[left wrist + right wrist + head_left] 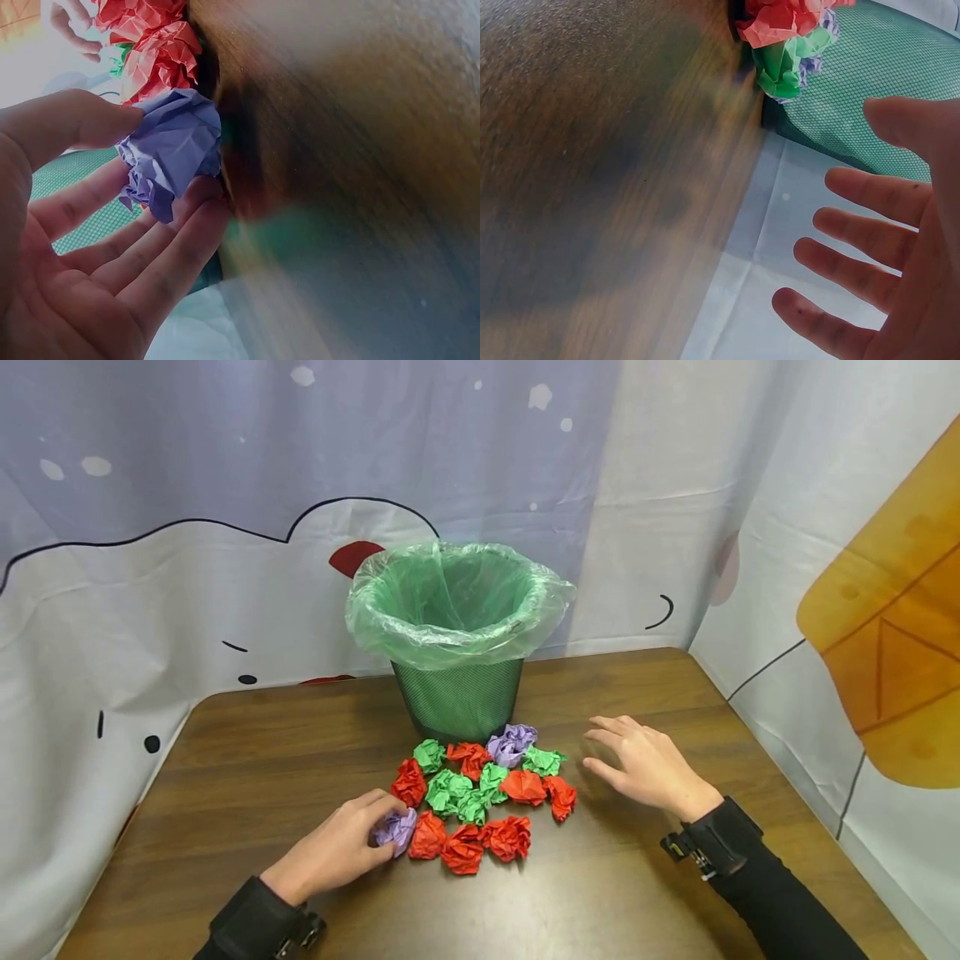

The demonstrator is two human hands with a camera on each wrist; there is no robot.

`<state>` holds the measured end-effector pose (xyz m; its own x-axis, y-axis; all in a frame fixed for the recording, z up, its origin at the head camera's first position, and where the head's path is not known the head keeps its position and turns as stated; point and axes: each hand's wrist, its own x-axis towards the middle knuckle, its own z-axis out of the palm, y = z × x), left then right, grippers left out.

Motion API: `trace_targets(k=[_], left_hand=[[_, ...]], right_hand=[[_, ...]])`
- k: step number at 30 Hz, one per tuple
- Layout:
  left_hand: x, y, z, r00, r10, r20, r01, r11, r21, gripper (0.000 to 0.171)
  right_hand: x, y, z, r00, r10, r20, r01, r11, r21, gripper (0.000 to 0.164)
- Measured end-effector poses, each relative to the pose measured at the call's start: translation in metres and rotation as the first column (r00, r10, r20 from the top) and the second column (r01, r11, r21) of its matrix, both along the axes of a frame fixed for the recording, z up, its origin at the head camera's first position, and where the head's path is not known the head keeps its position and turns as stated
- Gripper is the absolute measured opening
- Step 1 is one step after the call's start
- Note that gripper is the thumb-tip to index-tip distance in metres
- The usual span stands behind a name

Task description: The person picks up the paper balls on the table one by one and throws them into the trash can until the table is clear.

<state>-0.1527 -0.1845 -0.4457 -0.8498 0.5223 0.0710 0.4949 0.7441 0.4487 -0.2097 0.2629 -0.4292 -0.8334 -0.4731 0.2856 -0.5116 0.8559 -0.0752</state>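
My left hand grips a crumpled purple paper ball at the left edge of the group. In the left wrist view the thumb lies on one side of this purple paper ball and the fingers curl round the other. Several crumpled red balls and green balls lie close together on the table, with a second purple ball at the back. To their right my right hand hovers with its fingers extended and apart, holding nothing; the right wrist view shows the bare fingers.
Behind the paper balls stands a mesh wastebasket lined with a translucent green bag folded over its rim. The brown wooden table reaches back to a patterned curtain, which also hangs along the right side.
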Motion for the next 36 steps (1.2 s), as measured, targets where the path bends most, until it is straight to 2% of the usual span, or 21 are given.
trace_targets(k=[10, 14, 20, 26, 31, 36], left_hand=[[0.003, -0.005, 0.005, 0.998, 0.020, -0.065, -0.015, 0.997, 0.075, 0.036], [0.001, -0.005, 0.012, 0.997, 0.030, -0.077, -0.021, 0.993, 0.116, 0.037], [0.001, -0.010, 0.032, 0.994, 0.041, -0.103, -0.020, 0.981, 0.194, 0.039], [-0.001, -0.015, 0.054, 0.987, 0.064, -0.149, -0.023, 0.965, 0.262, 0.040], [-0.006, -0.014, 0.077, 0.973, 0.062, -0.221, 0.011, 0.949, 0.314, 0.042], [-0.008, -0.012, 0.099, 0.951, 0.061, -0.304, 0.050, 0.938, 0.343, 0.044]], right_hand=[[0.003, -0.001, -0.003, 1.000, -0.005, 0.008, 0.005, 1.000, 0.004, 0.048], [0.003, 0.000, -0.002, 1.000, -0.004, 0.006, 0.004, 1.000, 0.006, 0.048], [0.001, -0.002, 0.002, 1.000, 0.007, -0.007, -0.007, 1.000, 0.003, 0.047], [0.003, -0.004, -0.003, 1.000, 0.014, -0.005, -0.014, 1.000, 0.003, 0.047], [0.004, -0.001, -0.003, 1.000, 0.000, -0.001, 0.000, 1.000, -0.001, 0.048], [0.005, 0.001, -0.003, 1.000, -0.014, 0.005, 0.014, 1.000, 0.000, 0.049]])
